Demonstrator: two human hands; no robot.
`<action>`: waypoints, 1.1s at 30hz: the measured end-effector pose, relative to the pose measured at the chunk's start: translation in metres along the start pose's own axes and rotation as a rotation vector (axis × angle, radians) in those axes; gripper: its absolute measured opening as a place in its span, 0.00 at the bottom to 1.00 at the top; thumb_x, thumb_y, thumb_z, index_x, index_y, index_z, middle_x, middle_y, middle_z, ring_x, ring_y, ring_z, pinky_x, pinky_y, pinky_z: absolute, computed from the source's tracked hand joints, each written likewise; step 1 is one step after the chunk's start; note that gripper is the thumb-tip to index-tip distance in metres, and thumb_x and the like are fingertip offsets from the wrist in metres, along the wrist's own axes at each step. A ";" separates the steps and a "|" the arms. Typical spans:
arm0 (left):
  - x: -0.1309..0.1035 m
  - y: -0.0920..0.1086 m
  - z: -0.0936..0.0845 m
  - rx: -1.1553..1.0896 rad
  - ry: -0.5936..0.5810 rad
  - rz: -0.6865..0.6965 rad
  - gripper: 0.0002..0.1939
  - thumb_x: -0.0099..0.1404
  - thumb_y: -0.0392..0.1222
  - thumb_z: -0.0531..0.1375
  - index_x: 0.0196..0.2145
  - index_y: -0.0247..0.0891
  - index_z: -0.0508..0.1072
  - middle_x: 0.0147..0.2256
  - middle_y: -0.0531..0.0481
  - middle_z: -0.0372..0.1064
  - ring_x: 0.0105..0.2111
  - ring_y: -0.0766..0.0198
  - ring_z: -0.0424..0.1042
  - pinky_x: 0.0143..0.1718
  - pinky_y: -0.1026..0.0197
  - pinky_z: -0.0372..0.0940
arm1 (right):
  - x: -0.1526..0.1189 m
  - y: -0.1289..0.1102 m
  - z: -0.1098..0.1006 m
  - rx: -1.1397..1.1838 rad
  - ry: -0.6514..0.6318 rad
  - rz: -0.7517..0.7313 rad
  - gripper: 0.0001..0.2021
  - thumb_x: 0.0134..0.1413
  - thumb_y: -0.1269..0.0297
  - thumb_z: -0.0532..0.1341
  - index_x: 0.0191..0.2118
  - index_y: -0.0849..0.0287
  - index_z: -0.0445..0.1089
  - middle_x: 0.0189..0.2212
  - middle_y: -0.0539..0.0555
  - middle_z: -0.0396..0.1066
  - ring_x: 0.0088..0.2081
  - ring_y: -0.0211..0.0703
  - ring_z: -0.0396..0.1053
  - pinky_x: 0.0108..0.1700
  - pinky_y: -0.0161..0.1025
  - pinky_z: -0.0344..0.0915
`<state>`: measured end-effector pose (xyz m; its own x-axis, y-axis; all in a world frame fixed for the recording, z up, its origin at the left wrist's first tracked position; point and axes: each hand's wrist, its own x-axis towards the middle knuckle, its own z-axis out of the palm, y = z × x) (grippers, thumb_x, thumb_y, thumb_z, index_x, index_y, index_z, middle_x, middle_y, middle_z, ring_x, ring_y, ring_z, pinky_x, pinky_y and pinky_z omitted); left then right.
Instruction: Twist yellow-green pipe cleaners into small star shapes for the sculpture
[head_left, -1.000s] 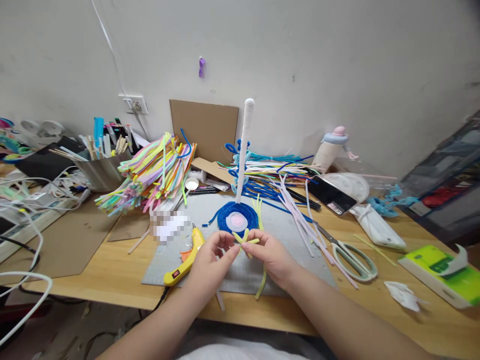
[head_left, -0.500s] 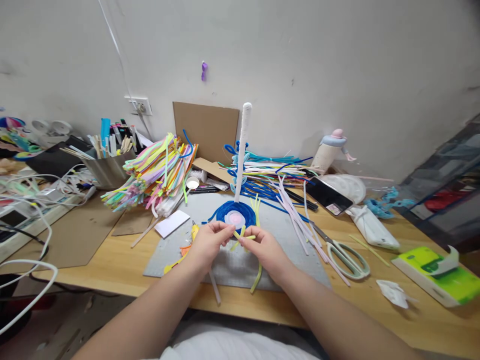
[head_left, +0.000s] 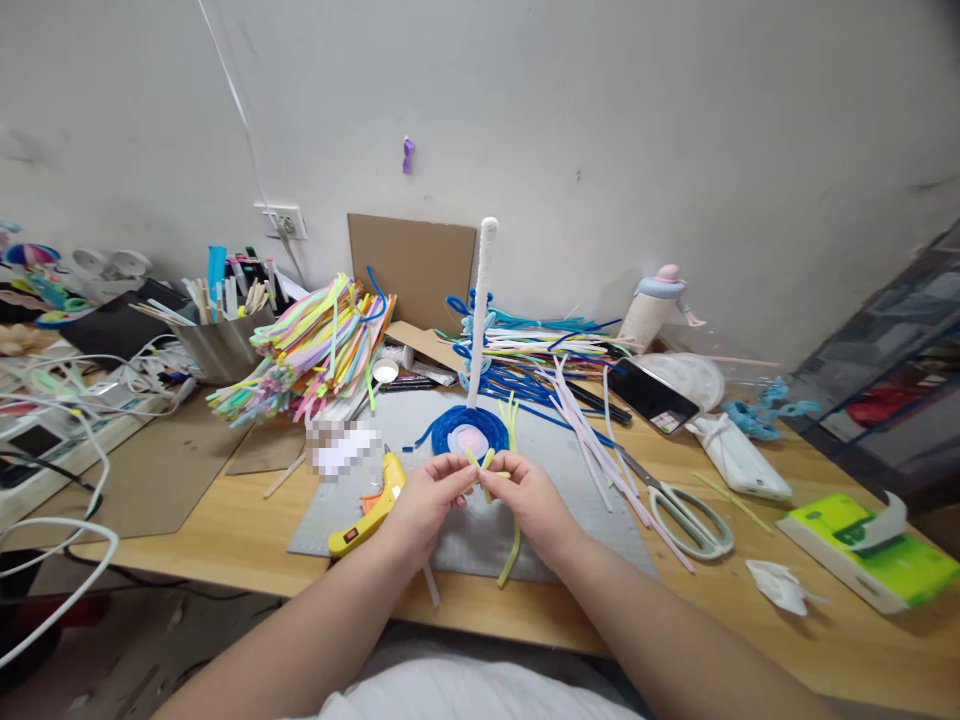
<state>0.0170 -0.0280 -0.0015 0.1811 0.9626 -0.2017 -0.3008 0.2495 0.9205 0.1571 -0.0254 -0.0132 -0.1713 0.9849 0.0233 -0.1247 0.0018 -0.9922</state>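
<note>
Between my two hands is a small crossed bundle of short yellow pipe cleaners (head_left: 488,462). My left hand (head_left: 444,490) pinches it from the left, thumb and fingers closed. From the other side my right hand (head_left: 523,490) is closed on it too. Just beyond my fingertips lies a coiled blue pipe-cleaner disc (head_left: 435,440) with a pale pink centre, and a white fuzzy rod (head_left: 482,310) stands upright at its back edge. Longer yellow pipe cleaners (head_left: 511,560) lie on the grey mat (head_left: 592,545) by my right hand. A yellow glue gun (head_left: 367,520) rests left of my left hand.
Scissors (head_left: 690,520), a phone (head_left: 655,393), a white power bank (head_left: 742,460) and a tissue pack (head_left: 862,550) lie on the right. A thick multicoloured pipe-cleaner bunch (head_left: 315,355) stands back left, near a metal pen holder (head_left: 225,345) and tangled white cables (head_left: 90,530).
My hands stay together at the yellow pieces, with small finger shifts. The view has moved slightly, and more of the glue gun shows beside my left hand.
</note>
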 end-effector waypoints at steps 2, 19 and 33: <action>-0.001 -0.001 0.001 -0.035 0.001 -0.005 0.12 0.47 0.44 0.67 0.26 0.34 0.72 0.26 0.52 0.66 0.24 0.72 0.63 0.26 0.68 0.56 | 0.000 0.000 0.000 -0.013 -0.034 -0.015 0.15 0.42 0.54 0.65 0.22 0.59 0.62 0.18 0.46 0.60 0.23 0.35 0.57 0.28 0.35 0.54; -0.006 0.000 0.002 -0.051 0.065 -0.081 0.13 0.45 0.42 0.67 0.24 0.35 0.66 0.22 0.56 0.62 0.22 0.73 0.62 0.25 0.68 0.55 | 0.004 0.000 -0.004 0.122 -0.082 0.092 0.13 0.42 0.55 0.65 0.27 0.60 0.66 0.22 0.47 0.63 0.23 0.34 0.58 0.28 0.33 0.56; -0.001 -0.002 0.001 0.027 0.050 0.023 0.10 0.48 0.41 0.63 0.24 0.36 0.65 0.20 0.57 0.61 0.20 0.73 0.59 0.23 0.68 0.54 | 0.002 0.003 -0.003 0.194 -0.132 0.164 0.16 0.45 0.55 0.64 0.35 0.60 0.63 0.21 0.46 0.65 0.20 0.32 0.58 0.23 0.32 0.52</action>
<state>0.0180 -0.0296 -0.0030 0.1272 0.9722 -0.1965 -0.2786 0.2252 0.9336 0.1589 -0.0227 -0.0164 -0.3293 0.9381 -0.1074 -0.2670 -0.2016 -0.9424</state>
